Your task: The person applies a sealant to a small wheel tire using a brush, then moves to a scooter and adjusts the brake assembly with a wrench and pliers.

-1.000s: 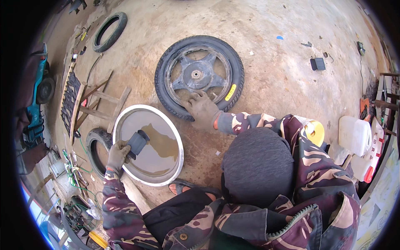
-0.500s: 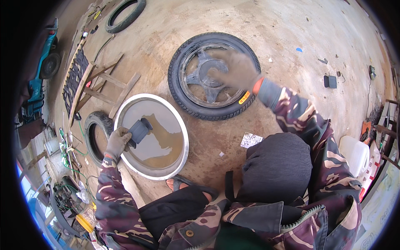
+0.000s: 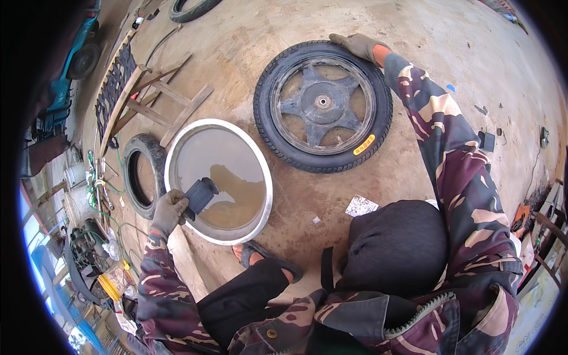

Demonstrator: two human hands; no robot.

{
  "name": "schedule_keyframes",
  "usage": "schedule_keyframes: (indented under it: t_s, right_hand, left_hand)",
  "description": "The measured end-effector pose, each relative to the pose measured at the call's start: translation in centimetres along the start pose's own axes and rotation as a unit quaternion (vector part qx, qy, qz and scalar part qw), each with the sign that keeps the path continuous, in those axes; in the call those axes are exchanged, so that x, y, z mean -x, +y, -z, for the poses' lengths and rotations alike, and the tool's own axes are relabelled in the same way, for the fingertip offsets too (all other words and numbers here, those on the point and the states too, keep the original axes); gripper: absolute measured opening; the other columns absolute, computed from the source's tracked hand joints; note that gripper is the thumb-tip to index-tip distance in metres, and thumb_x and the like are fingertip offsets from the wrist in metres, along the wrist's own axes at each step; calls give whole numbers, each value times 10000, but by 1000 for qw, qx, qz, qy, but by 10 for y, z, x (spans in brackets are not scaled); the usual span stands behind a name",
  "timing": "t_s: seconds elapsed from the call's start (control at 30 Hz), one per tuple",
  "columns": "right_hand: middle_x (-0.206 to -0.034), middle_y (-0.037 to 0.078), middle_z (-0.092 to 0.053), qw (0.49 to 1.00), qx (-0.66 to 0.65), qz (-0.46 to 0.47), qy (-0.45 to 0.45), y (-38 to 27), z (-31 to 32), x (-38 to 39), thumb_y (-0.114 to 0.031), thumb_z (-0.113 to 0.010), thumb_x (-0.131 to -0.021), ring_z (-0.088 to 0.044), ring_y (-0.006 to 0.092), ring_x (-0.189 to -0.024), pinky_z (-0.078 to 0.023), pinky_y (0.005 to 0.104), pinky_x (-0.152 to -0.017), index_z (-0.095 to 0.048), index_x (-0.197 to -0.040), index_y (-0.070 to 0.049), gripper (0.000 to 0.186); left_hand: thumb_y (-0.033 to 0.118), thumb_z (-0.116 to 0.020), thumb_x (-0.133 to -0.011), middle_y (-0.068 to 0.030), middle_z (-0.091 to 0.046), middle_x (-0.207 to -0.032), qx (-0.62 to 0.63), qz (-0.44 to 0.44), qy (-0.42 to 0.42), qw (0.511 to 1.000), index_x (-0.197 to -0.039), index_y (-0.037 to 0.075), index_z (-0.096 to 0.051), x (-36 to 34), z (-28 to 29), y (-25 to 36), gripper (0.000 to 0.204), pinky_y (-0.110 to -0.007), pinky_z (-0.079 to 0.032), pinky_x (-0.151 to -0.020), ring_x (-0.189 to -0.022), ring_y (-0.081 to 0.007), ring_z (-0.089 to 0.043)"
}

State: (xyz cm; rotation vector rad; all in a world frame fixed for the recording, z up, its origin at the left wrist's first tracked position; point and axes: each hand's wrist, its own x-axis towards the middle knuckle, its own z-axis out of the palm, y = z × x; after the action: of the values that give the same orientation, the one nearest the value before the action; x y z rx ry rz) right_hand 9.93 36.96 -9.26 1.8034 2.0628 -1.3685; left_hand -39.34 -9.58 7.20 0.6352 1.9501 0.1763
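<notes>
Crouching over a concrete floor (image 3: 236, 53), the person has both gloved hands at work. The left hand (image 3: 168, 212) is closed around a dark sponge-like block (image 3: 200, 195) at the near rim of a round white-rimmed basin (image 3: 266, 195) holding shallow brownish water. The right hand (image 3: 360, 46) is stretched out, its fingers curled over the far edge of a motorcycle wheel (image 3: 322, 106), which lies flat on the floor just beyond the basin, its tyre mounted on a dark five-spoke rim.

As a judgement, the work looks early or mid-way. The block is at the water and the wheel is gripped, but the two are not yet together. The tyre looks dusty, with no wet patches that I can make out, and a yellow mark (image 3: 364, 145) shows on its near sidewall. What seems left is bringing the wheel and the wetted block together; whether any part of the tyre is already treated I cannot tell.

Around them, a smaller bare tyre (image 3: 141, 174) lies just left of the basin, touching or nearly touching its rim. A wooden frame (image 3: 157, 103) sits beyond that, and another tyre (image 3: 192, 7) lies at the top edge. The person's sandalled foot (image 3: 266, 260) rests just beside the basin's near side. A scrap of printed paper (image 3: 361, 206) lies between foot and wheel. The floor between wheel and basin holds only grit.
</notes>
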Motion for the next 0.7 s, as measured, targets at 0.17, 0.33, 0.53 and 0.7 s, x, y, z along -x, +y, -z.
schedule_keyframes:
  t_s: [0.17, 0.33, 0.53, 0.7]
  right_hand:
    - [-1355, 162, -724, 981, -179, 19, -65, 6, 4, 3, -622, -527, -1057, -712, 241, -1171, -505, 321, -1074, -696, -1415, -35, 708]
    - [-1448, 134, -669, 960, -253, 52, -106, 12, 1, 15, -456, -426, -1140, -681, 192, -1216, -483, 304, -1132, -506, -1596, -69, 604]
    - [-1503, 147, -627, 956, -250, 109, -106, 15, 12, 39, -283, -305, -1158, -662, 224, -1293, -504, 341, -1163, -368, -1672, -128, 540]
    - [-1568, 171, -579, 977, 1, 212, -13, 12, 18, 50, -228, -385, -1129, -626, 287, -1370, -459, 356, -1193, -419, -1642, -84, 534]
  left_hand:
    - [124, -635, -1060, -35, -689, -764, 19, 25, 10, 999, -1088, -2, -630, 16, -3, -19, 130, -238, -467, -441, -534, -89, -614]
    - [128, -634, -1065, -53, -710, -784, 33, 30, 9, 999, -1088, -4, -624, 21, 1, -24, 134, -238, -471, -441, -560, -103, -655]
    - [115, -625, -1061, -46, -701, -765, 28, 22, 3, 999, -1082, -2, -627, 21, 0, -21, 119, -233, -464, -433, -551, -103, -649]
    - [122, -625, -1061, -32, -694, -765, 13, 13, 10, 1000, -1080, 8, -635, 18, 2, -16, 116, -232, -463, -444, -536, -89, -610]
